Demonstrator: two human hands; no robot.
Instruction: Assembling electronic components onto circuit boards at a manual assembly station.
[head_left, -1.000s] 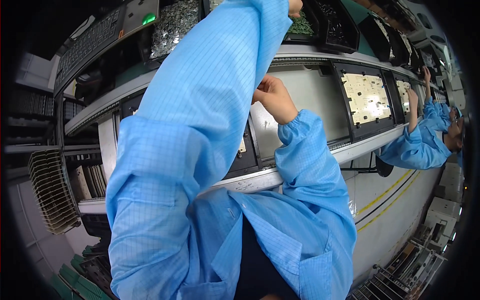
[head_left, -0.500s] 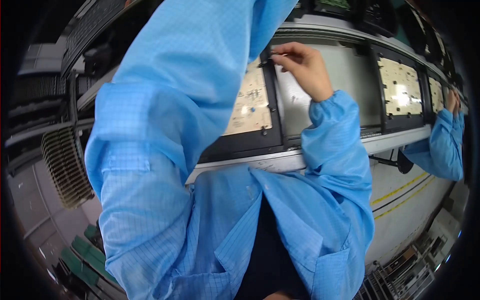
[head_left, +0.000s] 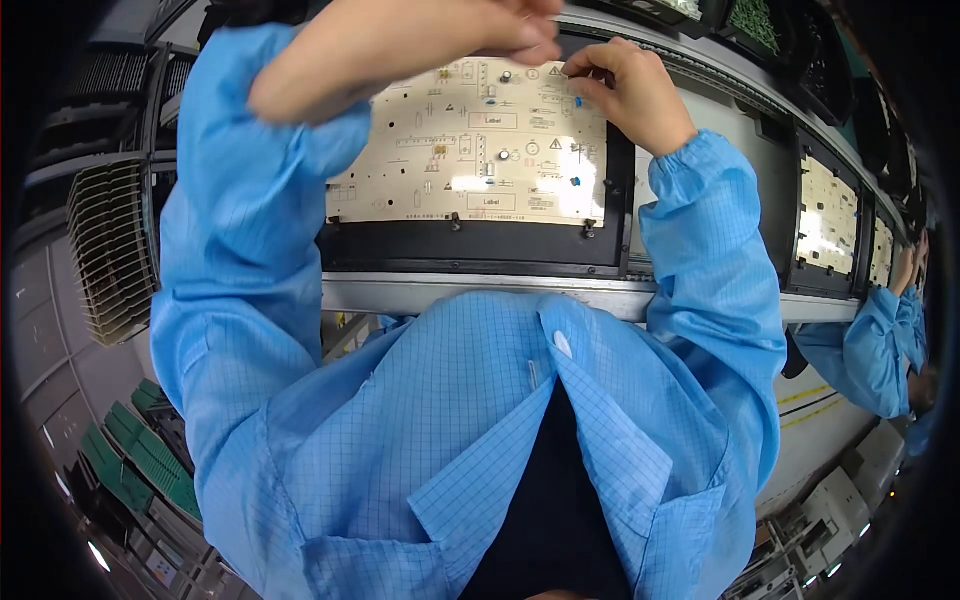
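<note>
A cream circuit board (head_left: 400, 170) with printed markings lies in a black frame (head_left: 430, 247) in front of me. Small parts stand on it, among them a round black-topped component (head_left: 504, 156) and a blue disc-shaped component (head_left: 575, 182). Over the board's far right corner, my right hand (head_left: 630, 92) bends down with thumb and fingertips drawn together; whatever is between them is too small to name. My left hand (head_left: 450, 35) is held above the far left part of the board, its fingers smeared by motion and partly cut off by the picture's top edge.
A metal rail (head_left: 480, 291) runs along the near side of the frame. Farther right are another framed board (head_left: 828, 215) and a co-worker's blue sleeve (head_left: 872, 350). A bin of green parts (head_left: 755, 25) stands at the back. Stacked boards (head_left: 110, 255) fill a rack at left.
My left arm has drawn back from far forward, uncovering the board. The framed board now sits farther right in view. My right hand has come from beside the frame to over the board's corner.
</note>
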